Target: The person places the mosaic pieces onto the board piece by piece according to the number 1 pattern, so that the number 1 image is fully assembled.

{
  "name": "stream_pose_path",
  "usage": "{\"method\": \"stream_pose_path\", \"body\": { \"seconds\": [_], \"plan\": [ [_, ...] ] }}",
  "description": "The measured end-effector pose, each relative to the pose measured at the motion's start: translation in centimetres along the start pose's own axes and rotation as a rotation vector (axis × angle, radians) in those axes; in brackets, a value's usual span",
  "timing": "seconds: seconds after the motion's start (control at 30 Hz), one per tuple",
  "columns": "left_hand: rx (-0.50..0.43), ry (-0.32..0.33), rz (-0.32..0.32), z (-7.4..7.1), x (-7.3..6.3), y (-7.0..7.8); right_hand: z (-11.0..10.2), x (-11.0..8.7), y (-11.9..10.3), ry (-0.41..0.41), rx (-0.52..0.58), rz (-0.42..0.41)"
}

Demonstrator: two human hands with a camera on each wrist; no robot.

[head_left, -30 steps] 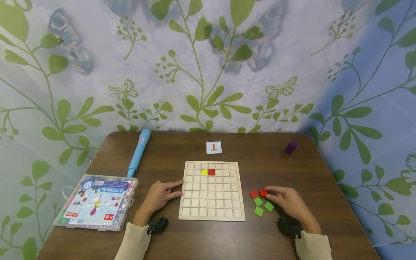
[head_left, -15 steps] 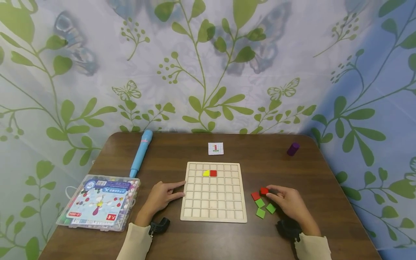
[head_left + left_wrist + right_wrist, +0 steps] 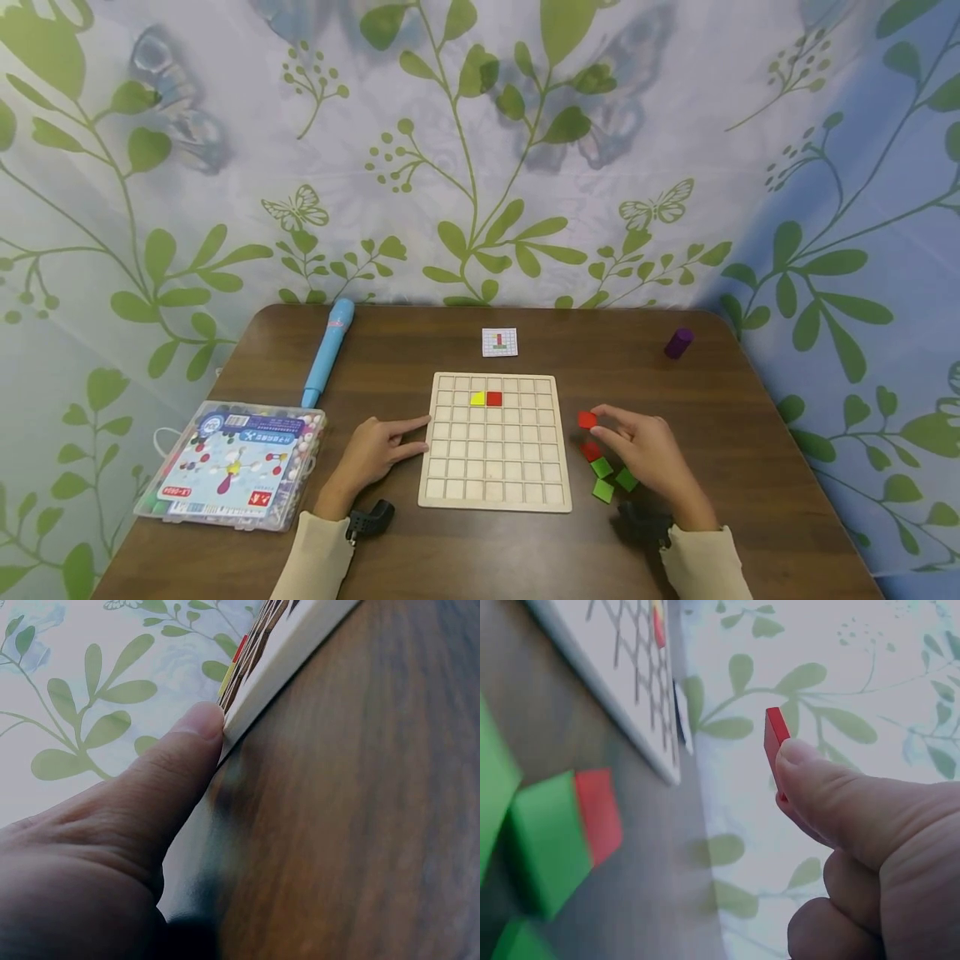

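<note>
My right hand (image 3: 637, 443) pinches a red square tile (image 3: 775, 746) between thumb and fingertips, raised off the table to the right of the board. Below it lie another red tile (image 3: 592, 452) and several green tiles (image 3: 602, 467). My left hand (image 3: 378, 450) has its thumb and forefinger spread straight, their tips at the left edge of the wooden grid board (image 3: 495, 507). In the left wrist view the thumb (image 3: 199, 724) touches the board's side. Near the board's top, a yellow piece with a rounded corner (image 3: 478, 398) sits beside a red tile (image 3: 494, 399).
A small pattern card (image 3: 499, 342) lies behind the board. On the left are a clear plastic case (image 3: 232, 467) of coloured pieces and a blue microphone-shaped object (image 3: 327, 354). A purple cylinder (image 3: 678, 342) stands at the back right, and a patterned cloth (image 3: 480, 167) hangs behind the table.
My right hand has lifted the red tile from beside the other tiles and moved it left and away from me. The left hand stays at the board's edge.
</note>
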State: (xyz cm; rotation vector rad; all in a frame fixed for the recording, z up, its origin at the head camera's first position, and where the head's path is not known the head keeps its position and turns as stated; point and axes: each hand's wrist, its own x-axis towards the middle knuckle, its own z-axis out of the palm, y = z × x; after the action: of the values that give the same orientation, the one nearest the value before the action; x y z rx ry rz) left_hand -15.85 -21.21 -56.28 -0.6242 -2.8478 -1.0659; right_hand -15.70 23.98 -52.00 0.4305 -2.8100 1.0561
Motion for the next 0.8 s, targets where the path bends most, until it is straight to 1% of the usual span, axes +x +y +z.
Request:
{"method": "stream_pose_path", "body": {
  "seconds": [0.2,0.37,0.5,0.63,0.8],
  "plan": [
    [0.002,-0.004,-0.006,0.0,0.0,0.0,1.3,2.0,-2.3,-0.003,0.076,-0.020],
    [0.004,-0.010,-0.009,0.1,0.0,0.0,3.0,3.9,-4.2,-0.014,0.119,-0.040],
    [0.005,-0.010,-0.012,0.2,0.0,-0.1,4.5,5.0,-5.3,-0.040,0.149,-0.031],
    [0.006,-0.006,-0.010,0.2,0.1,-0.1,5.8,5.7,-5.9,-0.073,0.166,-0.005],
    [0.005,-0.005,-0.014,0.0,0.0,0.0,7.1,5.9,-6.3,-0.089,0.183,-0.007]
  ]
}}
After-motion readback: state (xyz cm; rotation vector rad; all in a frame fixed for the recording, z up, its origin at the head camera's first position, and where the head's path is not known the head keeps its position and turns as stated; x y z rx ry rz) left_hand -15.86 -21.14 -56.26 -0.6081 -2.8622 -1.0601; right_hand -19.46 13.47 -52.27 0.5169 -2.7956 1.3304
